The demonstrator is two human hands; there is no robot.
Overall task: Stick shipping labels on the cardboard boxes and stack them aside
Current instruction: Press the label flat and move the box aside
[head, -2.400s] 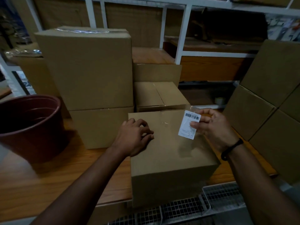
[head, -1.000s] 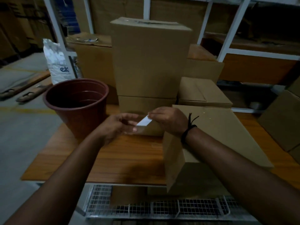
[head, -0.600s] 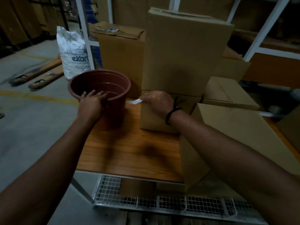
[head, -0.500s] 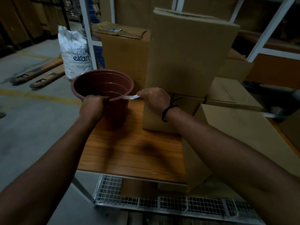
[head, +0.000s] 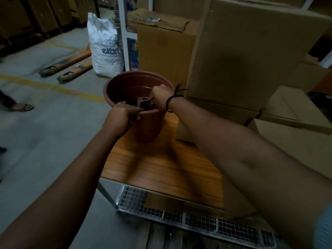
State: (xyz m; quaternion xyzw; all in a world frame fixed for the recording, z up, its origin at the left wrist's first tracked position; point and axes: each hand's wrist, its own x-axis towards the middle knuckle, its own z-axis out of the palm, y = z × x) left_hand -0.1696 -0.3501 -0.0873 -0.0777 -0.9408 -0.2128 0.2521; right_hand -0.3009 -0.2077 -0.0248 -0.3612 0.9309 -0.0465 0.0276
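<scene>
Step in hand: label handling, not yet sticking. The left hand (head: 124,116) has its fingers curled over the near rim of the brown pot (head: 150,126), steadying it on the surface (head: 161,169). The right hand (head: 160,97) reaches into the pot mouth and pinches a small white slip (head: 143,102); whether this is the label or its backing cannot be told. The cardboard box (head: 296,141) to be labelled lies at the right on the surface, well apart from both hands. The stacked boxes (head: 251,56) stand behind the pot.

Judgement: the next move calls for the right hand to come out of the pot and go to the box top.
</scene>
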